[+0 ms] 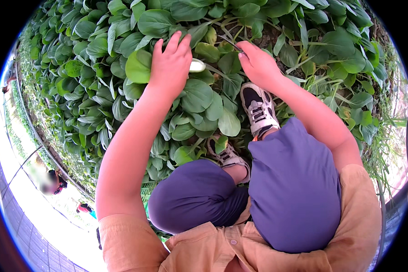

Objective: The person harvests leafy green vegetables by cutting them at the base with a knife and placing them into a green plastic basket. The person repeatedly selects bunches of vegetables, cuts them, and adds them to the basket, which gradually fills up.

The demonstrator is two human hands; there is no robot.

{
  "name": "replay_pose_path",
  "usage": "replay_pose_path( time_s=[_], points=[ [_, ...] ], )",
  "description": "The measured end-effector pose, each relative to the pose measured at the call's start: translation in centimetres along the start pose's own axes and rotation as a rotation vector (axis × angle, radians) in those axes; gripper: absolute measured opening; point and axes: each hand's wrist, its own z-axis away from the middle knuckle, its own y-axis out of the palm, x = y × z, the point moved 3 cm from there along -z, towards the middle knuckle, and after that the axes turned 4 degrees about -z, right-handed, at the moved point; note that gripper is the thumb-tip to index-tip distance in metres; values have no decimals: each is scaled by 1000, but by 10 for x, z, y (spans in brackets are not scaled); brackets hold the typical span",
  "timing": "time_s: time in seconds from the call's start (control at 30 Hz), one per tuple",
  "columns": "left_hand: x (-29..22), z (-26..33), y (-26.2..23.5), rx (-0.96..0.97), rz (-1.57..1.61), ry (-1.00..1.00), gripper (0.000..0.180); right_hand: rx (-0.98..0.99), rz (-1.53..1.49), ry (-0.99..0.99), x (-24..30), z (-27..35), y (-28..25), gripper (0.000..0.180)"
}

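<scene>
Dense green plants (86,81) covered the ground around both hands — thick on the left, thinner on the right, where some brown soil (268,37) was visible. The left hand (170,61) was closed on one leafy plant (138,66); its white stalk (197,65) came out at the right of the palm, and its bright round leaf at the left. The right hand (257,63), near to it on the right, was closed around a thin dark tool (231,43), which pointed up and to the left — its far end was lost among leaves, so its exact kind could not be told. Just below the right hand stood a light shoe with dark panels (258,109); lower, between the two forearms, was a second shoe (230,157). Nearer to the body came knees in dark purple trousers (294,190). Far to the lower left of the grip, a person (56,182) was visible.
</scene>
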Motion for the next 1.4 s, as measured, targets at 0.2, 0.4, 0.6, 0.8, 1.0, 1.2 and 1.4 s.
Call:
replay_pose_path(
  time_s=[0.2,0.4,0.6,0.8,1.0,1.2,1.4],
  points=[
    [-8,23,7,-39,59,-46,47,49,301,-159,-3,-60,9,31],
    [0,-4,1,136,73,-174,58,-181,-135,30,-14,-78,-1,30],
    [-3,4,12,182,86,-201,59,108,-240,120,-15,-45,37,35],
    [-16,12,16,152,108,-191,55,139,-262,262,-33,-70,65,34],
    [-14,12,17,184,110,-225,50,296,-467,550,-8,-64,70,32],
    [-15,7,14,251,122,-238,51,316,-253,543,14,-71,85,36],
    [-9,18,6,96,249,-277,55,82,-593,467,-4,-55,96,28]
  ],
)
